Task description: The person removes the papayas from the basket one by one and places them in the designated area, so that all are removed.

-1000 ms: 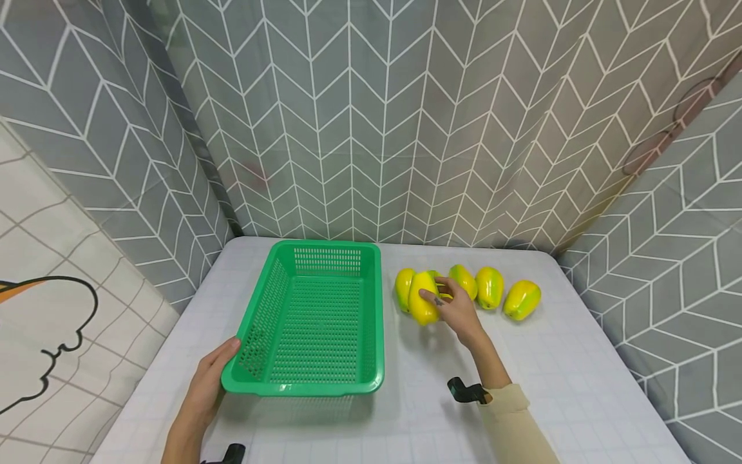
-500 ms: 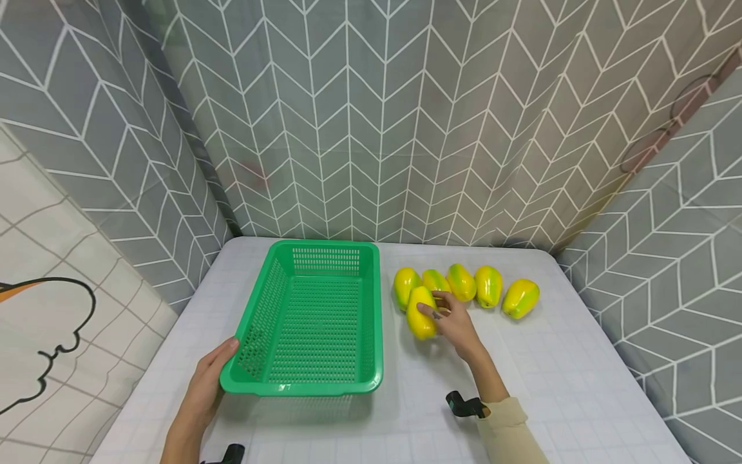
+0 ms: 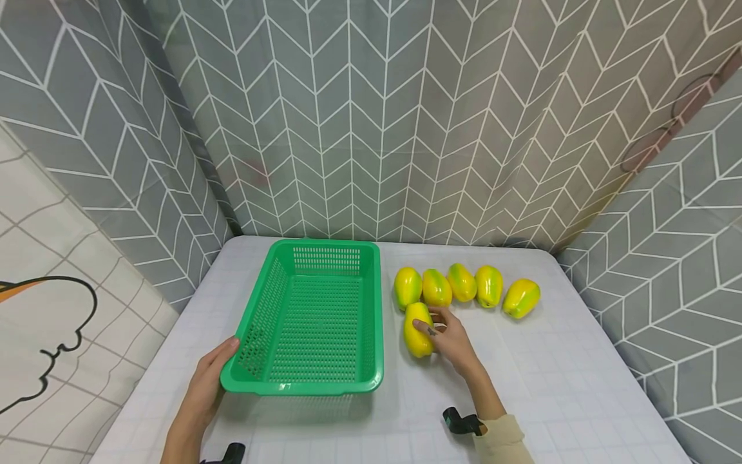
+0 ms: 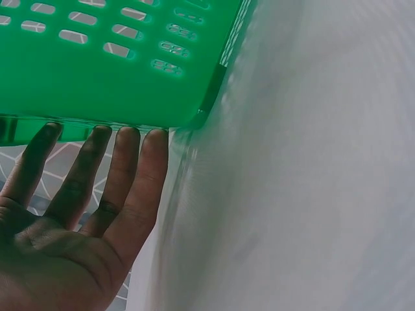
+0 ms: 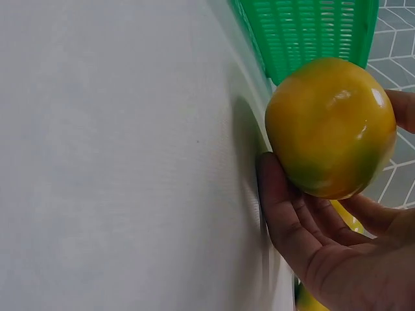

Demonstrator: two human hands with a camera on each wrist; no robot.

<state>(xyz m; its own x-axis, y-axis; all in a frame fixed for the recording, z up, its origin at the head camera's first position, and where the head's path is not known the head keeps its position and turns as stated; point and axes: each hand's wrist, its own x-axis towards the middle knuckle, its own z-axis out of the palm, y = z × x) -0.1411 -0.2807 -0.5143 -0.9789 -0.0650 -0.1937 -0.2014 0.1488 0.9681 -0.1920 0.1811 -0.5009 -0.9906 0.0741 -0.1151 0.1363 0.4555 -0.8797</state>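
Note:
A green perforated plastic basket (image 3: pixel 375 322) stands on the table, with bare mesh inside. My left hand (image 3: pixel 205 374) is at its near left corner. In the left wrist view the left hand's straight fingers (image 4: pixel 152 168) touch the basket's outer side with their tips; the thumb is out of that view. Right of the basket, my right hand (image 3: pixel 452 341) holds a yellow papaya (image 3: pixel 417 330) between thumb and fingers. The right wrist view shows its rounded end (image 5: pixel 331 129), orange-yellow with green patches, close to the table. Whether it touches the table I cannot tell.
Several yellow-green papayas (image 3: pixel 489 287) lie in a row along the far right of the table, the leftmost papaya (image 3: pixel 408 287) just behind the held one. A white cloth covers the table (image 3: pixel 556 386). Grey patterned curtains (image 3: pixel 348 129) close off the back and sides.
My right hand has drawn the held papaya toward the near side and slightly down, away from the row, uncovering the papaya behind. The left hand and basket have not visibly moved.

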